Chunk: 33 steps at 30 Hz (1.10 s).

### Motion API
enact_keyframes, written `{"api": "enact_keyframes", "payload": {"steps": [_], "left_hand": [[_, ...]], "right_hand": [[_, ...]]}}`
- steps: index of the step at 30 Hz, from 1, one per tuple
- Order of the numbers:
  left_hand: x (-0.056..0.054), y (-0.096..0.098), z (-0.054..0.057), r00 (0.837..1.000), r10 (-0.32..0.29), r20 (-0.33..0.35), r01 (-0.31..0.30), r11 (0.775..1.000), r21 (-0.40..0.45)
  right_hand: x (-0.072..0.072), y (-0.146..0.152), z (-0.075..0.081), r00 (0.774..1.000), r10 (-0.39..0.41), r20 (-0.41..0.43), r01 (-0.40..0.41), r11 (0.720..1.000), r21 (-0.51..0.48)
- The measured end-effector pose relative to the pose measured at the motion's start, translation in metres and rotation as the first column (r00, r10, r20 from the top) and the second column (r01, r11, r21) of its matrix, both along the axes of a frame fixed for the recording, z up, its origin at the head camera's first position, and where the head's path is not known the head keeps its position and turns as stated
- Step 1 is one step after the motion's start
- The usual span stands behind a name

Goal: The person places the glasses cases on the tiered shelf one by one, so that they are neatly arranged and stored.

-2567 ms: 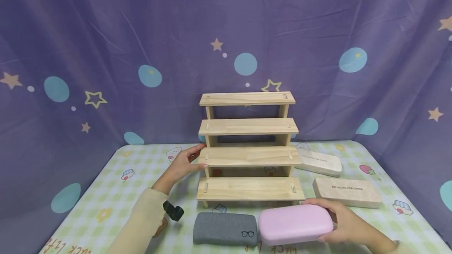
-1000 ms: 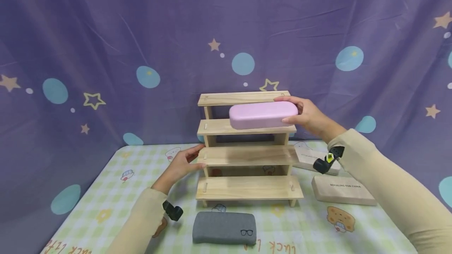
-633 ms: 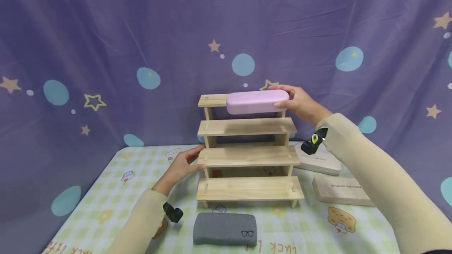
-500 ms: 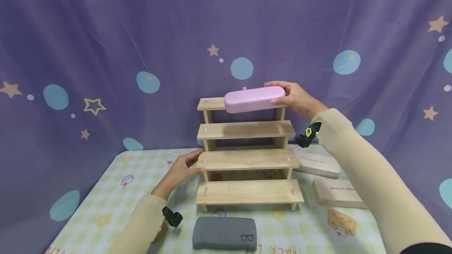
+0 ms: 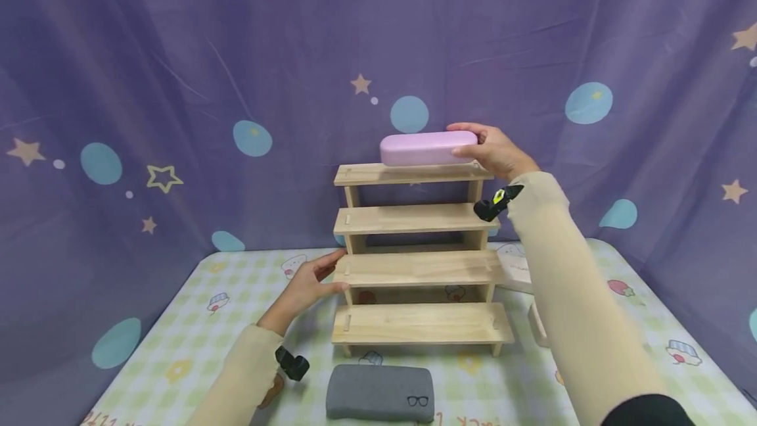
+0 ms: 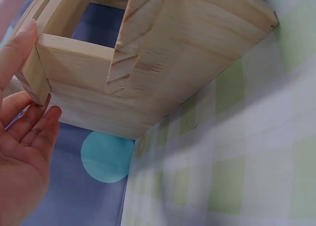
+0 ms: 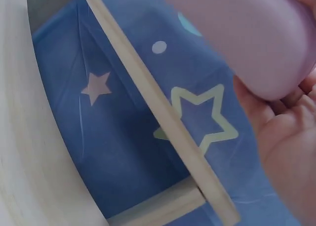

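Observation:
A pink glasses case [image 5: 426, 149] is held by its right end in my right hand [image 5: 493, 153], thumb in front and fingers behind. It is at the top board of a four-step wooden display shelf [image 5: 422, 268]. In the right wrist view, curtain shows between the pink case [image 7: 256, 35] and the board, so they look apart there. My left hand [image 5: 307, 288] grips the left end of the second board from the bottom; in the left wrist view its thumb [image 6: 22, 45] lies on one face of that board, fingers on the other.
A grey glasses case [image 5: 380, 392] with a glasses print lies in front of the shelf. To its right are two pale cases, one behind the shelf's side [image 5: 516, 268], the other [image 5: 537, 324] mostly hidden by my right sleeve. A purple curtain [image 5: 236, 51] hangs behind the table.
My right hand has lifted the pink glasses case from beside the grey case, up past the shelf's boards to the top one. My left hand has kept its grip on the shelf.

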<state>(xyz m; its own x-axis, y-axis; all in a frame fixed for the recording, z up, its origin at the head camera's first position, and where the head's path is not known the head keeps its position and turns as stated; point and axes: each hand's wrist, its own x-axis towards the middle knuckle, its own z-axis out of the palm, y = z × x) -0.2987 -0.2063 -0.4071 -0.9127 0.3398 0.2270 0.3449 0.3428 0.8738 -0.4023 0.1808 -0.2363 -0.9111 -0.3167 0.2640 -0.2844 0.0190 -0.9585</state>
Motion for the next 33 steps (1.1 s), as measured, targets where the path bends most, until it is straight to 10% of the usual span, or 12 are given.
{"api": "enact_keyframes", "payload": {"steps": [33], "left_hand": [[0.000,-0.001,-0.004,1.000,0.015,0.006,-0.015,1.000,0.007]], "right_hand": [[-0.013,-0.023,-0.009,1.000,-0.008,0.012,0.004,0.958,0.286]]}}
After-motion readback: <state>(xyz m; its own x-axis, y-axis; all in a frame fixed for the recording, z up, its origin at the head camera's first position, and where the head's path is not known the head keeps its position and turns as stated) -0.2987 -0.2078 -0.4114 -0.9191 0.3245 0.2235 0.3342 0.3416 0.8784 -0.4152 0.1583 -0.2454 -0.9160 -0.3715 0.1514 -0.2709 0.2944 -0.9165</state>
